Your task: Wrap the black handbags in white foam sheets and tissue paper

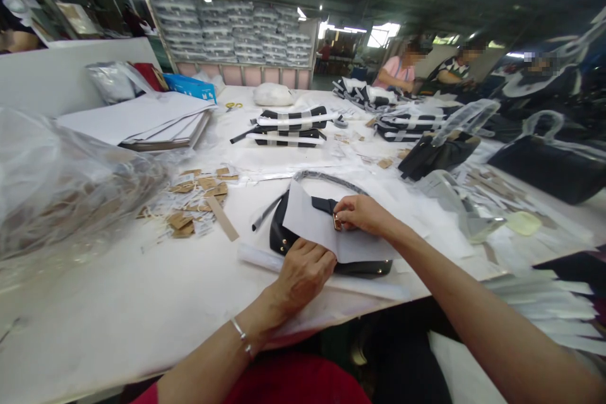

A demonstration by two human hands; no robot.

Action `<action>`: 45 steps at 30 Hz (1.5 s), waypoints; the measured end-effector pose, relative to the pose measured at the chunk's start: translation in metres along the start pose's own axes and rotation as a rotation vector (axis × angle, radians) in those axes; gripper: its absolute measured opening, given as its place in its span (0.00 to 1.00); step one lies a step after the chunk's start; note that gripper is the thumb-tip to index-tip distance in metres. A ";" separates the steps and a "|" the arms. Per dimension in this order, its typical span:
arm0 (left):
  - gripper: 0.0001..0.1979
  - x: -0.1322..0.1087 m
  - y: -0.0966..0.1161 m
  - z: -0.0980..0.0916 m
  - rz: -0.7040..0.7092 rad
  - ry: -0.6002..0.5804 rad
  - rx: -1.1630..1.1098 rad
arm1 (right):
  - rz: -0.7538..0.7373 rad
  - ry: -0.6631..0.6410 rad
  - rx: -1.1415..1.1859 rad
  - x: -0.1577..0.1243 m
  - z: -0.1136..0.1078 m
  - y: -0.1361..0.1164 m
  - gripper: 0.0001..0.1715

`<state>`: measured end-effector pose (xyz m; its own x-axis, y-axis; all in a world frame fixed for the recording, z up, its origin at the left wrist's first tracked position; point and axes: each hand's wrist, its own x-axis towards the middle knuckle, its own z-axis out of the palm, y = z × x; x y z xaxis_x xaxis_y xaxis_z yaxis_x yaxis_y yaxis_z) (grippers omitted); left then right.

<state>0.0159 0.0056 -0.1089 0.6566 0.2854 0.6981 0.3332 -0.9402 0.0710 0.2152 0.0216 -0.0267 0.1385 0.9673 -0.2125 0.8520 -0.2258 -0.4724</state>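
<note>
A black handbag lies on the table before me, its wrapped handle arching away at the far side. Over its front rests a white paper sheet. My right hand pinches a gold-coloured clasp by the end of the bag's black strap. My left hand is curled against the bag's near side, at the sheet's lower edge; its fingertips are hidden. A roll of white wrapping sits under the bag's near edge.
Brown cardboard tags are scattered left of the bag, beside a large clear plastic bag. Wrapped black bags lie stacked farther back. A tape dispenser stands at right. Co-workers sit beyond the table.
</note>
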 end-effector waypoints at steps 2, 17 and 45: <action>0.11 0.001 0.000 -0.001 -0.003 0.013 -0.001 | -0.055 -0.073 0.074 0.004 -0.005 0.009 0.14; 0.10 0.000 0.000 0.002 -0.044 0.002 -0.047 | -0.438 -0.170 -0.292 0.012 -0.019 0.003 0.10; 0.08 0.003 -0.002 0.003 -0.046 0.033 -0.056 | -0.374 0.183 -0.225 -0.016 0.010 0.010 0.22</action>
<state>0.0190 0.0091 -0.1088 0.6180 0.3234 0.7166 0.3239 -0.9353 0.1427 0.2161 0.0030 -0.0367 -0.1289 0.9865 0.1006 0.9459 0.1528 -0.2862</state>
